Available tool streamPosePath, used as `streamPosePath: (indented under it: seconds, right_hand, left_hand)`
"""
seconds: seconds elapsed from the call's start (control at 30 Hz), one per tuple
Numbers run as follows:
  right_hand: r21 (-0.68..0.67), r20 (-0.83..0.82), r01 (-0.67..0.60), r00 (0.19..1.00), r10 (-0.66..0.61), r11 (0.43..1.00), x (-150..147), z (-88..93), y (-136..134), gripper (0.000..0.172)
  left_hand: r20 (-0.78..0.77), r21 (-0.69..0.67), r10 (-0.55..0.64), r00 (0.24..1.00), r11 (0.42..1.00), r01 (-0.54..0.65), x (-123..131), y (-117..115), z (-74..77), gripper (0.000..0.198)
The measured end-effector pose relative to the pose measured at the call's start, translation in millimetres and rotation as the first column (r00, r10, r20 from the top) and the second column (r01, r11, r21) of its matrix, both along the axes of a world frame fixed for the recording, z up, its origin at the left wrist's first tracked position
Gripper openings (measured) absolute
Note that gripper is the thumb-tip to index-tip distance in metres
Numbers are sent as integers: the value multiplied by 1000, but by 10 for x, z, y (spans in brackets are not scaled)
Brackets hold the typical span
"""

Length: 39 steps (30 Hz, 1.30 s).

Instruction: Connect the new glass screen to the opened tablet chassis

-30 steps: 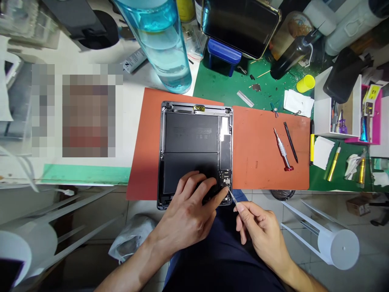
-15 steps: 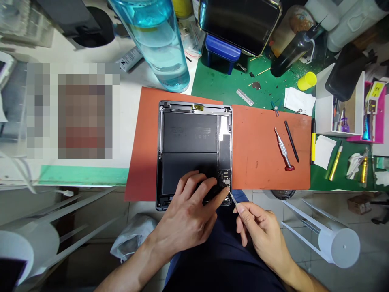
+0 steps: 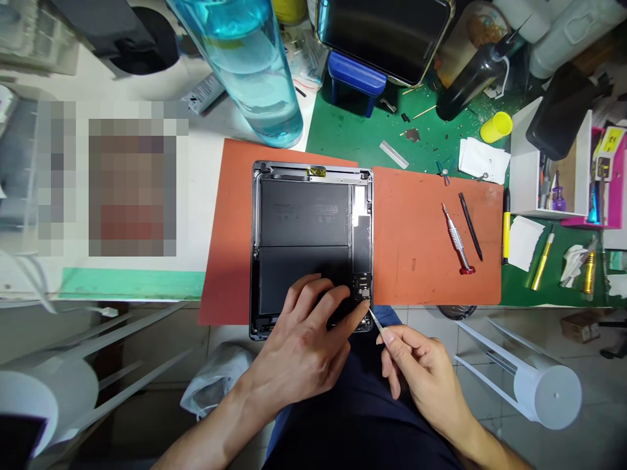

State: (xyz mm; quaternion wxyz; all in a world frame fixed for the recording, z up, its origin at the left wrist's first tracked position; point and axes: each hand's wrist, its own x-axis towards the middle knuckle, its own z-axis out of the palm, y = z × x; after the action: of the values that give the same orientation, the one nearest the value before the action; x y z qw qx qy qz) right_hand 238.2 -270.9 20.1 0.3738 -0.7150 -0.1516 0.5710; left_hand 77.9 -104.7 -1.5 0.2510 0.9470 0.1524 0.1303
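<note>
An opened tablet with its screen off lies on an orange mat, black battery cells and a small circuit board exposed. My left hand rests on its lower part with fingers apart and bent, the index fingertip at the board near the lower right edge. Between the thumb and fingers of my right hand are thin pointed tweezers, their tip reaching the tablet's edge beside my left index finger. What the tip touches is hidden or too small to tell.
On the orange mat lie a screwdriver and a black pry stick. Behind the tablet stand a blue water bottle and a phone on a blue stand. A white organizer box sits at right.
The view has shifted slightly, with the tablet a little further left in it. Both hands and the tweezers keep almost the same pose.
</note>
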Motion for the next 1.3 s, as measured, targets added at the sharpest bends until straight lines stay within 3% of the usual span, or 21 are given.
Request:
streamPosePath:
  seconds: [1.1,1.3]
  right_hand:
    - [-1,-35,-13,999,12,1000,0,-36,-7,49]
    - [-59,26,-175,984,177,983,210,95,-174,45]
  left_hand:
    - [3,6,5,1000,1000,-5,12,-8,-4,45]
    - [-4,6,7,1000,1000,-7,5,-13,-19,49]
